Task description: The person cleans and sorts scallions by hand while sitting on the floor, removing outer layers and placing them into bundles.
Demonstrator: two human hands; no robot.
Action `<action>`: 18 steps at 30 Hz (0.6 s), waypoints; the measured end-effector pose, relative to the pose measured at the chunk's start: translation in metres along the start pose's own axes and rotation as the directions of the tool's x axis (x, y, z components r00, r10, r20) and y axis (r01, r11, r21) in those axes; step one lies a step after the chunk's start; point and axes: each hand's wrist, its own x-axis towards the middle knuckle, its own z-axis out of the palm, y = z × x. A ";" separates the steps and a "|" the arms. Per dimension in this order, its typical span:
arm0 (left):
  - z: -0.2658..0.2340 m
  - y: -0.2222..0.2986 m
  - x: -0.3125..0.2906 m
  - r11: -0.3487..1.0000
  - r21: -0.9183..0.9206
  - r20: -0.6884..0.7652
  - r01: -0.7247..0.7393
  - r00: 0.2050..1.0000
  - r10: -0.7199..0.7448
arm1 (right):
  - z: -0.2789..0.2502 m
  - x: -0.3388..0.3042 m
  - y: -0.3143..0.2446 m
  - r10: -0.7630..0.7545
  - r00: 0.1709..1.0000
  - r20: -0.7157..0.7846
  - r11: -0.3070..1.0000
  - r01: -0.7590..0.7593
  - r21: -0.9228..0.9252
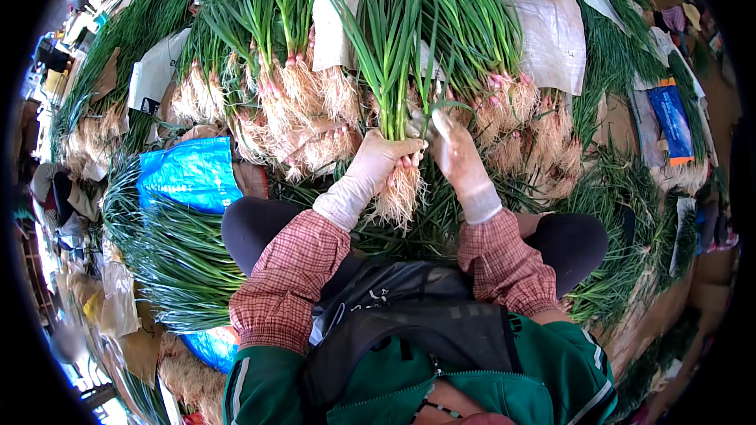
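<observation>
In front of my chest my left hand point(374, 159), in a pale glove, is wrapped around a bunch of spring onions point(390, 106) just above the bulbs. Its green leaves point away from me, and its tangled pale roots point(398, 195) hang toward my lap. Close beside its right side is my right hand point(457, 153), gloved too, with the fingers drawn together at a stalk. A thin green leaf point(450, 104) curls over these fingertips. What lies between them is partly hidden.
More spring onions with pale roots point(276, 98) lie in heaps ahead. Pale sacking point(551, 35) covers some at the right. A blue plastic sheet point(189, 171) lies over leaves by my left knee point(256, 228). Another green heap point(610, 220) is beside my right knee point(579, 248).
</observation>
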 end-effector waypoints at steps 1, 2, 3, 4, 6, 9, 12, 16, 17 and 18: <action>-0.002 -0.001 -0.002 1.000 0.022 -0.017 0.008 1.000 -0.007 | 0.011 0.005 -0.008 -0.085 0.988 -0.128 0.944 0.039 -0.327; 0.002 -0.004 -0.001 1.000 0.024 -0.021 0.017 1.000 -0.017 | 0.015 0.015 -0.011 -0.230 0.962 -0.148 0.907 0.157 -0.390; 0.006 -0.006 0.001 0.999 0.028 -0.029 0.024 0.999 -0.023 | 0.019 0.027 -0.014 -0.371 0.914 -0.163 0.849 0.262 -0.460; 0.009 -0.009 0.002 0.999 0.031 -0.037 0.031 0.999 -0.030 | 0.017 0.042 -0.005 -0.525 0.841 -0.132 0.837 0.481 -0.260; 0.009 -0.008 0.000 0.999 -0.013 0.017 0.030 0.999 -0.030 | 0.024 0.048 -0.006 -0.450 0.858 -0.247 0.866 0.351 -0.357; 0.005 -0.003 0.000 0.999 0.022 0.027 0.039 0.999 -0.040 | 0.011 0.080 0.006 -0.403 0.853 -0.332 0.911 0.338 -0.239; 0.002 0.008 -0.008 1.000 -0.014 0.038 0.015 0.999 -0.015 | 0.025 0.072 -0.014 -0.188 0.906 -0.380 0.979 0.143 -0.143; 0.004 0.020 -0.022 0.999 -0.039 0.057 0.020 0.998 -0.018 | -0.027 0.092 -0.051 -0.206 0.848 -0.488 0.976 0.216 -0.037; -0.001 0.018 -0.019 0.999 -0.026 0.069 0.026 0.997 -0.024 | -0.058 0.084 -0.056 -0.250 0.963 -0.099 0.887 0.187 -0.421; -0.007 0.016 -0.017 0.999 -0.012 0.067 0.032 0.997 -0.031 | -0.050 0.060 -0.043 -0.088 0.996 -0.032 0.695 0.038 -0.718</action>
